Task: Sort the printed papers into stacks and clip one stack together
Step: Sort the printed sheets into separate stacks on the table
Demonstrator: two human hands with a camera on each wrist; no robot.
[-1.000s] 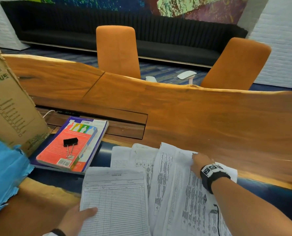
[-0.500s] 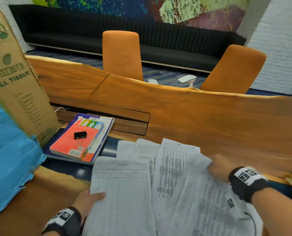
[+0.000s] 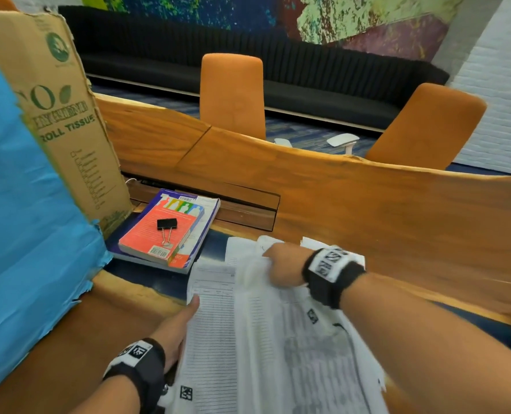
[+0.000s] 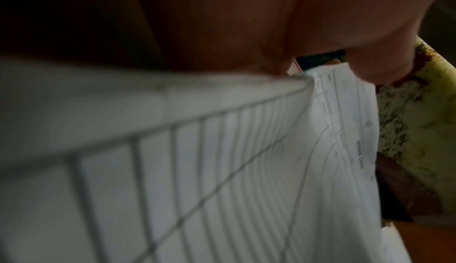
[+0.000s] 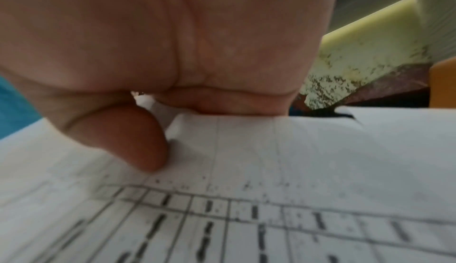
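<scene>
Printed papers lie at the near edge of the wooden table [image 3: 367,210]. My left hand [image 3: 184,319] pinches the left edge of a ruled form sheet [image 3: 215,339], thumb on top; in the left wrist view the ruled form sheet [image 4: 246,169] runs under the palm. My right hand [image 3: 281,270] grips the top of a densely printed sheet [image 3: 316,363], lifted and curved over the ruled form. In the right wrist view its thumb [image 5: 133,140] presses on that printed sheet [image 5: 271,199]. More sheets [image 3: 239,246] lie beneath. A black binder clip [image 3: 167,225] rests on a red book [image 3: 158,237], apart from both hands.
The red book tops a stack of books [image 3: 200,231] left of the papers. A tall cardboard box [image 3: 63,121] and a blue torn sheet [image 3: 24,219] stand at the left. Two orange chairs [image 3: 233,94] sit behind the table's far edge.
My right hand has carried the printed sheet leftward, from the right of the pile to over the ruled form. The left hand keeps its hold on the form's left edge.
</scene>
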